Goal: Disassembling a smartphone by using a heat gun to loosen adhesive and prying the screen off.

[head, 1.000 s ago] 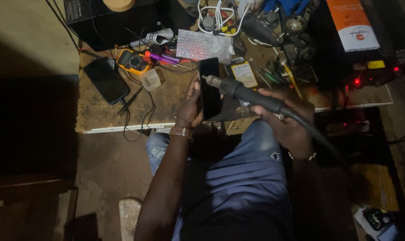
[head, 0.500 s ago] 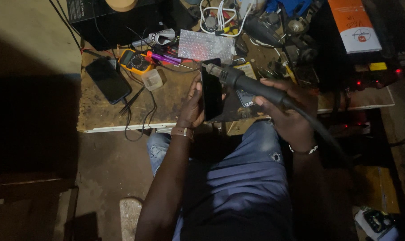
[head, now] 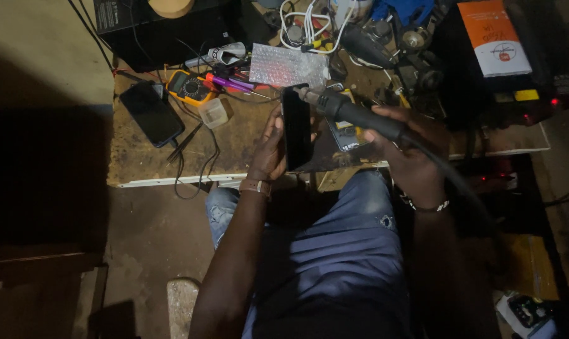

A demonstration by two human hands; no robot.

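Left hand: the left hand [head: 270, 149] is wrapped around the left edge of a phone [head: 297, 125], thumb and fingers pinching it so it stands on its long edge, dark face turned to the right.
Right hand: the right hand [head: 405, 150] is closed in a fist around the black handle of a hot-air wand [head: 353, 115]; a bead bracelet sits on that wrist.
Wand: its metal tip points left and meets the phone's top corner, just above the left hand; its thick hose trails back past the right wrist.
Bench: a worn wooden bench [head: 140, 157] lies under both hands, its near edge at the wrists.
Left of the left hand: a small clear tub [head: 213, 113], then a yellow multimeter [head: 189, 86], then a second phone [head: 151, 113] lying flat, well apart.
Beyond the hands: a sheet of bubble wrap [head: 284, 65] and a tangle of white cable [head: 309, 28].
Far right: an orange and white box [head: 493, 36].
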